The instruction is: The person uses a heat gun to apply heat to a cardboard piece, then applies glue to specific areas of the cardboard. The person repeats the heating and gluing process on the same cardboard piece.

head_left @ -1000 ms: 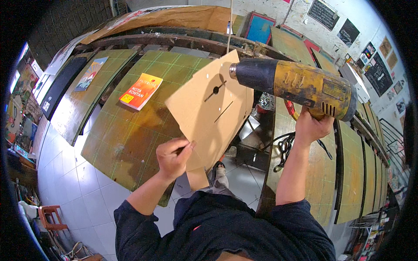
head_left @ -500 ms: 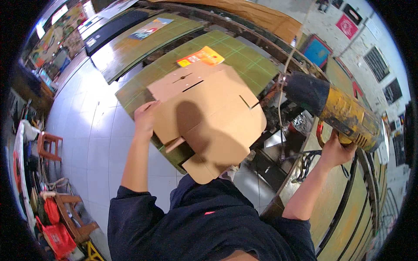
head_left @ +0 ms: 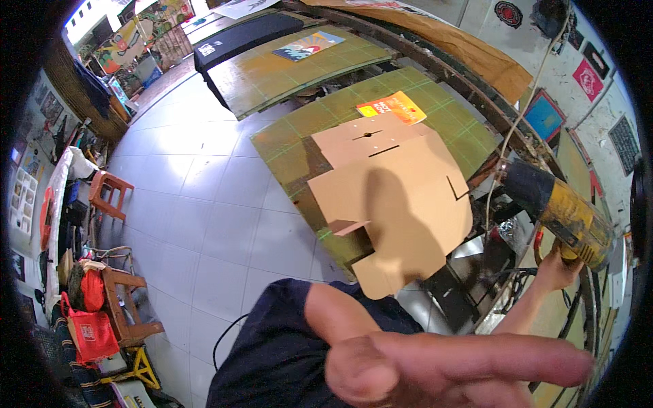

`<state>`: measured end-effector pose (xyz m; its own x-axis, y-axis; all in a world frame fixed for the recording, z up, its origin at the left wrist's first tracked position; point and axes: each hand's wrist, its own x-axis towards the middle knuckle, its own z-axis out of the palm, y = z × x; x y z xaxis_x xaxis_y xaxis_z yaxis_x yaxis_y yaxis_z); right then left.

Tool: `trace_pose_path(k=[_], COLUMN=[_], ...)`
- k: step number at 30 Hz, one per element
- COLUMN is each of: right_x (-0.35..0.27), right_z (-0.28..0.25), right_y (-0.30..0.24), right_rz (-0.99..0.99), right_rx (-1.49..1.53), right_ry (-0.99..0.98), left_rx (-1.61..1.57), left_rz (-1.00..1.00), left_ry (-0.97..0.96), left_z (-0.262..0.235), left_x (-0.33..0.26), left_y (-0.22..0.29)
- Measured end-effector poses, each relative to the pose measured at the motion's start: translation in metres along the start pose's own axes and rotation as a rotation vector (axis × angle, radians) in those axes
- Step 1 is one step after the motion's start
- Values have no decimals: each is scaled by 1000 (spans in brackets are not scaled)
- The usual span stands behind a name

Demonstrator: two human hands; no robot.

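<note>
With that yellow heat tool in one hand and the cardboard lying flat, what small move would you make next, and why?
Probably bring the left hand back down onto the flat cardboard cutout to steady it. That hand is raised close to the camera, blurred and holding nothing, while the cutout lies loose on the green table. The right hand grips the yellow heat tool off to the side.

A: The flat cardboard sheet (head_left: 401,204) at centre is plain tan. The board (head_left: 286,146) under it?

B: Olive green, crossed by pale grid lines, with an orange-and-yellow booklet (head_left: 396,107) on it.

A: And the tool (head_left: 561,214) at right?

B: Worn yellow body, black front. Lower left, a red bag (head_left: 90,334).
</note>
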<state>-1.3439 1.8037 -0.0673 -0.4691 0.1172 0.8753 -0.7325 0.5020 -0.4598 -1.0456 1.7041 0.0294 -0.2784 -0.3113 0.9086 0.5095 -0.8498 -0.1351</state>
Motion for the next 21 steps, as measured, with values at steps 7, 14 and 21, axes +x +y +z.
trace_pose_path(k=[7,14,21], right_x=[-6,-14,-12], right_z=[6,31,97], right_y=[-4,-21,-78], right_rz=[-6,283,-174], right_rx=[40,503,51], right_ry=[4,-150,-240], left_rx=[-147,-197,-257], left_rz=[64,146,192], left_ry=[8,33,59], left_z=[-5,-15,-26], left_x=[5,9,15], left_y=[-6,-7,2])
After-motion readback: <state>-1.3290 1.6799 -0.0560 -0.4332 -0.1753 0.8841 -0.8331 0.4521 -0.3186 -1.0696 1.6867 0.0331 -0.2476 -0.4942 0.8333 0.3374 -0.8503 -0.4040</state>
